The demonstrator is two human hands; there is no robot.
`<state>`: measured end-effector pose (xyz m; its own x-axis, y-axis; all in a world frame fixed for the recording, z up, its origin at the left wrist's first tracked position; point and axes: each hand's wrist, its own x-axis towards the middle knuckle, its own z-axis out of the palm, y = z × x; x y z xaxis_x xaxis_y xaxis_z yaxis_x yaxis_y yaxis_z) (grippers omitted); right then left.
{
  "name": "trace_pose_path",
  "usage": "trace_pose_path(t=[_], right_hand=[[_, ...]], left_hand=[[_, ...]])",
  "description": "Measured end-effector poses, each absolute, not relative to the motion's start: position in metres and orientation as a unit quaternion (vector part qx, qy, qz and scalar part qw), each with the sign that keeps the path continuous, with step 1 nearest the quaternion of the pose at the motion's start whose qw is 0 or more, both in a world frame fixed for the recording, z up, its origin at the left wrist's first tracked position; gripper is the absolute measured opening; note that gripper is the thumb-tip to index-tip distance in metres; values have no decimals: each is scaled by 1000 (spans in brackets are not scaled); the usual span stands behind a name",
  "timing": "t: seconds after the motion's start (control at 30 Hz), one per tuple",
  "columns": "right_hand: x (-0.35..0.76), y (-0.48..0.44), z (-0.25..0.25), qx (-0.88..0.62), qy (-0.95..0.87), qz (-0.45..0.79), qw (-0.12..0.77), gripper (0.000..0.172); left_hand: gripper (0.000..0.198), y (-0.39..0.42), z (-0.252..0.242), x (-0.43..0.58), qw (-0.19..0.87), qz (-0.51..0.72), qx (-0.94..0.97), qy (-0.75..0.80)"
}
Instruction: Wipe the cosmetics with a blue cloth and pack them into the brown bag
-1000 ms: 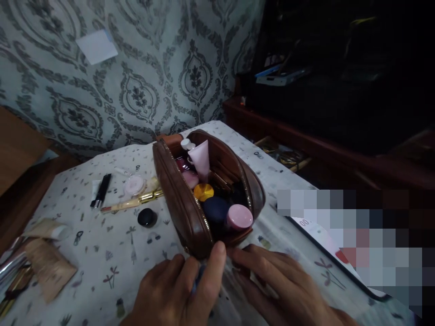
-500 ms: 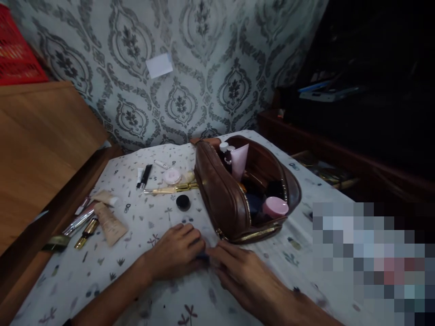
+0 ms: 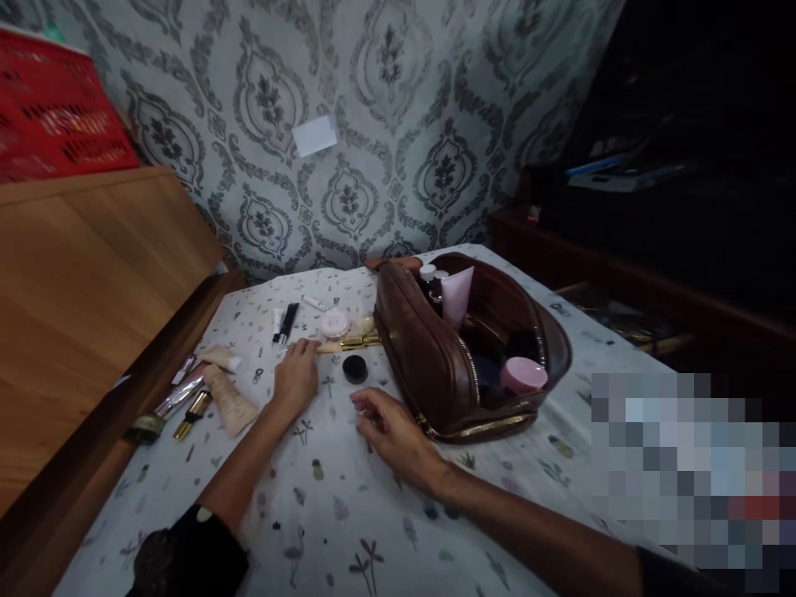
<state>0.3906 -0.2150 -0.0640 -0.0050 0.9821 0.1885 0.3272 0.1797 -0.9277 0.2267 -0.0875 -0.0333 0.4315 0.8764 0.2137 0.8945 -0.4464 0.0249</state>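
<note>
An open brown toiletry bag (image 3: 435, 365) stands on the patterned white cloth (image 3: 336, 514), holding a pink tube (image 3: 457, 297), a pink-lidded jar (image 3: 523, 375) and small bottles. My left hand (image 3: 297, 380) reaches forward, its fingertips at the end of a gold pen-like stick (image 3: 348, 343); the fingers are curled loosely and I cannot see a grip. My right hand (image 3: 391, 427) rests on the cloth just left of the bag's near end, fingers bent, close to a small black jar (image 3: 355, 368). A round pale compact (image 3: 334, 323) lies beyond.
Beige tubes (image 3: 229, 400), a gold-capped stick (image 3: 191, 413) and silver items lie at the cloth's left edge. A black tube (image 3: 288, 322) lies further back. A wooden board (image 3: 80, 282) and a red crate (image 3: 55, 116) stand left. Dark furniture fills the right.
My left hand has gone forward from beside the bag's near end to the gold stick. My right hand has moved slightly away from the bag. The view has swung left.
</note>
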Motion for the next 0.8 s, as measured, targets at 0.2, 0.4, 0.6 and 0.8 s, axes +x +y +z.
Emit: trace_pose_path(t=[0.2,0.4,0.6,0.8], right_hand=[[395,-218,-70,-519,-623,359,463,29],[394,-216,-68,-525,-608,369,467,28],[395,-215,-70,-513,-589,402,479,25],[393,-215,-72,-515,-595,385,482,27]], left_hand=[[44,-68,-37,230,71,-53,-847,-525],[35,-80,-36,237,110,-49,-839,-531],[43,-71,-32,259,70,-83,-906,-409],[38,-62,-29,275,55,-60,-925,-370]])
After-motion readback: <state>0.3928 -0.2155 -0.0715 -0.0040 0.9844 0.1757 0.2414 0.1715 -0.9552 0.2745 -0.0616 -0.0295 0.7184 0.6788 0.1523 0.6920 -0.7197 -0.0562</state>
